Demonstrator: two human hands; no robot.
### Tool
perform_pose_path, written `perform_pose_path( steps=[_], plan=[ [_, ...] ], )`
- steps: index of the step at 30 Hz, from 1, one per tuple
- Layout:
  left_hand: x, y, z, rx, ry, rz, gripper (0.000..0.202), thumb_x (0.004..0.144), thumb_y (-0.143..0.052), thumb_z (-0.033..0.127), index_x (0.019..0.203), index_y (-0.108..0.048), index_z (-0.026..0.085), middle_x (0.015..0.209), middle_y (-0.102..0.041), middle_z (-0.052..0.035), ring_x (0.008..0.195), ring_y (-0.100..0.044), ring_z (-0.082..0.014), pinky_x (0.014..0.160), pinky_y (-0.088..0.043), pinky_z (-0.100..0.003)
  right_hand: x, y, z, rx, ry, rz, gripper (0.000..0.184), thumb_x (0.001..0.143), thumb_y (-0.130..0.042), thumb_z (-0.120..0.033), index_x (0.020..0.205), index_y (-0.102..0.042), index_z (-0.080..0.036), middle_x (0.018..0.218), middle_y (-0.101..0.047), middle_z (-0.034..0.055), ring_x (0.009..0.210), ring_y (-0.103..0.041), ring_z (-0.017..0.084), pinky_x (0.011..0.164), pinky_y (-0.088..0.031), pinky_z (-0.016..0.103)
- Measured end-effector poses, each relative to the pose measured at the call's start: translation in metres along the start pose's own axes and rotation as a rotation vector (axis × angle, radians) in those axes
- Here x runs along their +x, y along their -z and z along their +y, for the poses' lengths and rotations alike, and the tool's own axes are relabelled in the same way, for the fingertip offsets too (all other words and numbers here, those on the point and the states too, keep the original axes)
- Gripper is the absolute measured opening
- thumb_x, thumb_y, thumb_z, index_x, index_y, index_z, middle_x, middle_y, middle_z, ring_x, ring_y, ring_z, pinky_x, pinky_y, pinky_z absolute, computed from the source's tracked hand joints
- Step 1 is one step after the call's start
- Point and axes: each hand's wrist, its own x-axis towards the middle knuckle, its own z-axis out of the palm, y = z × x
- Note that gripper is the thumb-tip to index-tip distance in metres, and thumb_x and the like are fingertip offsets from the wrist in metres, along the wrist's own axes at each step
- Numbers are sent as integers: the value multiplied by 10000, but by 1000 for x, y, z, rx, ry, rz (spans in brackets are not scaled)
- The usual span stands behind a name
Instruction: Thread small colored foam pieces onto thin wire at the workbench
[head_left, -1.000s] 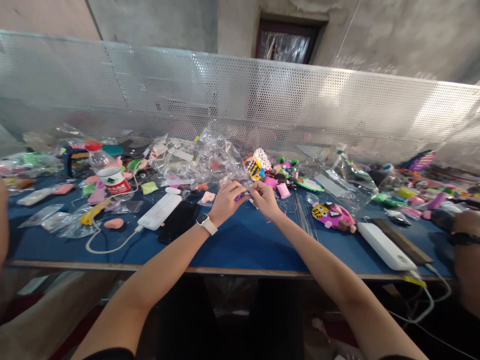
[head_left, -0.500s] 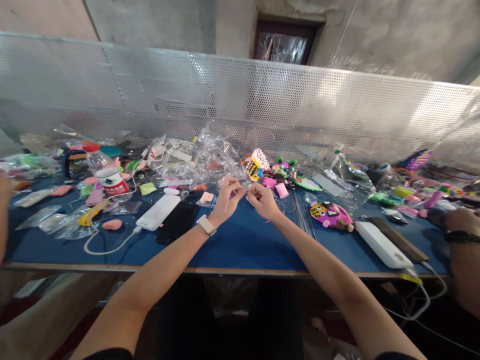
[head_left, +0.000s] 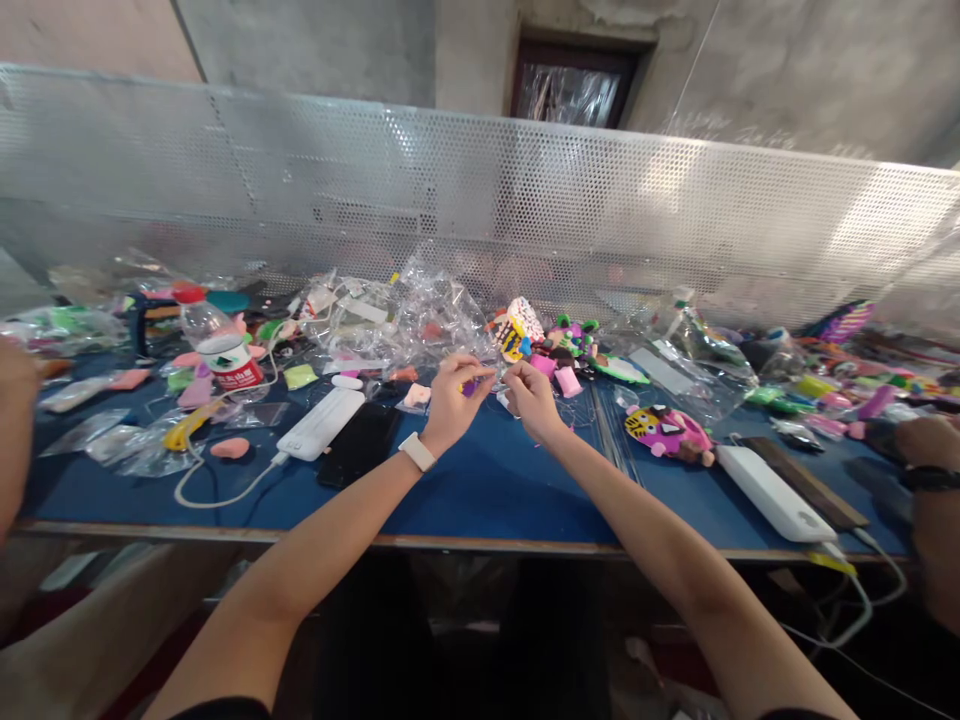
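Note:
Over the middle of the blue table [head_left: 495,500], my left hand [head_left: 454,400] is closed around a small purple piece [head_left: 470,386] with a bit of yellow. Its thumb and fingertips pinch together. Just to the right is my right hand [head_left: 531,400], its thumb and forefinger pressed together; whatever they hold is too small to make out. A narrow gap separates the fingertips of both hands. Behind them lies a yellow-and-black striped clay figure [head_left: 512,338] with a white-beaded top. Pink clay blocks [head_left: 568,382] rest beyond my right hand.
A white power bank [head_left: 321,425] and a black phone [head_left: 360,445] lie left of my hands. Further left stands a red-capped bottle [head_left: 225,350]. On the right are a pink-and-yellow clay figure [head_left: 667,432] and another white power bank [head_left: 772,495]. A co-worker's hand [head_left: 930,440] is at far right.
My right hand has turned slightly and drawn a little away from my left, widening the gap between the fingertips. The left hand stays nearly in place. The view has shifted slightly.

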Motion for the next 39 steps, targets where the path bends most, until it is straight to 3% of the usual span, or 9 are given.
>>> perform_pose_path(
  steps=[4, 11, 15, 21, 28, 32, 39],
  plan=[
    [0, 2, -1, 187, -155, -80, 227, 1047, -591, 360, 1114, -784, 260, 1122, -743, -64, 1102, -634, -239, 1039, -480, -447, -3, -2, -4, 158, -83, 42, 306, 852, -655, -450, 795, -417, -266, 542, -234, -125, 417, -166, 70, 414, -155, 234],
    [1, 5, -4, 371, -233, -139, 272, 1071, -532, 343, 1181, -765, 255, 1164, -713, -83, 1084, -603, -248, 1001, -466, -431, -1, 6, -2, 53, 26, 8, 238, 871, -633, -408, 776, -483, -250, 544, -332, -89, 452, -288, 92, 440, -217, 244],
    [0, 3, -3, 345, -185, -173, 248, 1067, -531, 332, 1147, -739, 223, 1148, -679, -92, 1096, -599, -252, 1014, -463, -432, -1, 11, -2, -92, 107, 12, 220, 887, -617, -399, 784, -506, -240, 585, -402, -60, 507, -365, 113, 474, -267, 254],
    [0, -4, -7, 80, -92, -229, 208, 1066, -504, 283, 1042, -684, 180, 1037, -682, -94, 997, -626, -235, 921, -494, -378, -3, 15, -6, -224, 189, -31, 187, 911, -580, -347, 783, -511, -229, 624, -425, -51, 529, -374, 114, 509, -285, 267],
    [1, -11, -8, -218, 179, -379, 334, 1054, -502, 442, 920, -642, 170, 851, -644, -42, 779, -573, -173, 726, -462, -295, -4, 24, -4, -436, 288, -24, 176, 917, -571, -319, 775, -527, -225, 575, -389, -67, 516, -361, 113, 529, -270, 272],
    [4, -8, -4, -266, 198, -389, 378, 1033, -530, 484, 855, -632, 166, 805, -619, -30, 740, -551, -156, 679, -439, -280, -5, 22, -5, -422, 290, 4, 169, 919, -572, -310, 779, -532, -225, 590, -416, -57, 529, -382, 119, 535, -287, 277],
    [4, -5, 0, -176, 166, -290, 336, 989, -613, 473, 900, -693, 159, 774, -678, -43, 702, -587, -163, 655, -451, -289, -3, 13, -6, -267, 207, 45, 155, 885, -577, -295, 763, -503, -235, 633, -462, -38, 538, -413, 130, 519, -307, 280]
  ],
)
